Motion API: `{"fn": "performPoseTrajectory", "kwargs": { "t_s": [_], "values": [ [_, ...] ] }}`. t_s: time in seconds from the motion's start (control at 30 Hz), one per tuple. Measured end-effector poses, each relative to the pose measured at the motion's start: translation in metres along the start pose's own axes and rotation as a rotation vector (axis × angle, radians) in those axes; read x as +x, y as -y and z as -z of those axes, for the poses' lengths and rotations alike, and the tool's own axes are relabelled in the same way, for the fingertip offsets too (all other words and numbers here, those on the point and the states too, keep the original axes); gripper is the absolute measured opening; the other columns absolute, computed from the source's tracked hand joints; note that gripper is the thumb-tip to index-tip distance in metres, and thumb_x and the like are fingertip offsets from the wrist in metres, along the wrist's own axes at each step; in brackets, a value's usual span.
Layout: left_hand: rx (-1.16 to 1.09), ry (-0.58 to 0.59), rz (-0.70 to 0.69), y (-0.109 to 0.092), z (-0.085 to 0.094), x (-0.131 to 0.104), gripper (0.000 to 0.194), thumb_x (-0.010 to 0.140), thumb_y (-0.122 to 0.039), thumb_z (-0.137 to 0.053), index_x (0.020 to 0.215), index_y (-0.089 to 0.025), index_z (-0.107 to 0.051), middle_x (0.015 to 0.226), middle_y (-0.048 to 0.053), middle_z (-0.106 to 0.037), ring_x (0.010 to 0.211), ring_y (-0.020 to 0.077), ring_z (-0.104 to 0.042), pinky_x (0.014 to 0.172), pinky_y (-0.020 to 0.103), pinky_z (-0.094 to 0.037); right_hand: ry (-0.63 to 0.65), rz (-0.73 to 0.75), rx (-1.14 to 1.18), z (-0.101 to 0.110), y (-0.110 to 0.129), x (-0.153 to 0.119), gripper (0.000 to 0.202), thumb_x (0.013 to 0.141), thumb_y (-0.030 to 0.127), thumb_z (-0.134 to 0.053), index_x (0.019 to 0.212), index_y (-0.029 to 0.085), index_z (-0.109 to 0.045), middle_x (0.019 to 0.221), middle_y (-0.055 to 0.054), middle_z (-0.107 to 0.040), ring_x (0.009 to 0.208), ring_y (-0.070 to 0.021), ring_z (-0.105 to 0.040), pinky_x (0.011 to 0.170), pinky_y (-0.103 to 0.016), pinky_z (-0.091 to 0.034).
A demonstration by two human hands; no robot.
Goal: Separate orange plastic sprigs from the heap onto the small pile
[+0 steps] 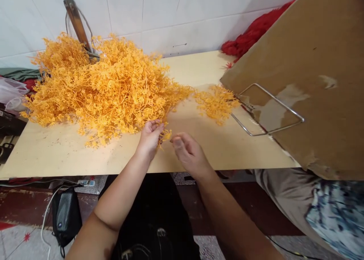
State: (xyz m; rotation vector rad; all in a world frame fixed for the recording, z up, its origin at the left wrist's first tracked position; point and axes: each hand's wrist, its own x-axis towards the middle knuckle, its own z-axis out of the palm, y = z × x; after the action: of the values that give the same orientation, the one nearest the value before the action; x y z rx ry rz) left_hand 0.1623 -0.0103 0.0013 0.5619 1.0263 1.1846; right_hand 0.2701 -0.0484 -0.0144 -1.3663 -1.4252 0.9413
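A large heap of orange plastic sprigs point(102, 85) covers the back left of the pale wooden table point(57, 153). My left hand point(150, 136) pinches a small orange sprig point(166, 134) at the heap's front edge. My right hand point(190, 153) is just right of that sprig, its fingers curled toward the sprig and touching or nearly touching it. A smaller clump of orange sprigs point(216, 102) lies apart to the right.
A big cardboard sheet point(309, 74) leans over the table's right side, with a wire frame point(267, 110) against it. Red fluffy material point(253, 32) lies at the back right. A wooden-handled tool point(76, 22) stands behind the heap. Another person's clothed lap point(313, 207) is at the right.
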Motion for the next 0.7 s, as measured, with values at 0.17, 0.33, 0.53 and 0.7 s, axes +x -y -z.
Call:
{"fn": "performPoseTrajectory", "kwargs": {
  "t_s": [0.17, 0.33, 0.53, 0.7],
  "values": [
    [-0.076, 0.036, 0.012, 0.004, 0.002, 0.004, 0.012, 0.073, -0.003, -0.051, 0.073, -0.015, -0.049, 0.061, -0.005, -0.050, 0.049, 0.0018, -0.043, 0.050, 0.014, -0.032, -0.044, 0.107, -0.285, -0.020, 0.013, -0.003, 0.030, 0.084, 0.041, -0.042, 0.063, 0.020, -0.042, 0.052, 0.003, -0.042, 0.048, -0.0092, -0.039, 0.048, -0.023, -0.031],
    [-0.288, -0.096, 0.053, -0.017, 0.009, 0.014, 0.018, 0.074, 0.001, -0.042, 0.068, -0.017, -0.041, 0.051, -0.007, -0.035, 0.038, 0.0014, -0.029, 0.039, 0.014, -0.020, 0.237, 0.820, -0.336, -0.047, 0.046, -0.063, 0.023, 0.081, 0.015, -0.036, 0.063, 0.021, -0.049, 0.056, 0.000, -0.052, 0.053, -0.0120, -0.045, 0.049, -0.025, -0.033],
    [-0.431, 0.177, 0.268, -0.035, 0.013, 0.003, 0.018, 0.080, -0.004, -0.039, 0.067, -0.015, -0.042, 0.055, -0.004, -0.041, 0.043, 0.0026, -0.039, 0.049, 0.016, -0.037, 0.189, 0.462, 0.050, -0.028, 0.031, -0.057, 0.018, 0.087, 0.020, -0.031, 0.083, 0.020, -0.049, 0.063, 0.002, -0.050, 0.044, -0.0068, -0.040, 0.040, -0.020, -0.031],
    [-0.457, 0.064, 0.378, -0.029, 0.004, -0.008, 0.021, 0.083, -0.007, -0.038, 0.065, -0.013, -0.045, 0.056, -0.001, -0.047, 0.050, 0.0052, -0.050, 0.052, 0.017, -0.041, -0.037, 0.005, 0.145, -0.014, 0.011, -0.021, 0.023, 0.086, 0.036, -0.039, 0.101, 0.020, -0.046, 0.074, -0.001, -0.054, 0.051, -0.0086, -0.047, 0.046, -0.021, -0.038]
  ]
}}
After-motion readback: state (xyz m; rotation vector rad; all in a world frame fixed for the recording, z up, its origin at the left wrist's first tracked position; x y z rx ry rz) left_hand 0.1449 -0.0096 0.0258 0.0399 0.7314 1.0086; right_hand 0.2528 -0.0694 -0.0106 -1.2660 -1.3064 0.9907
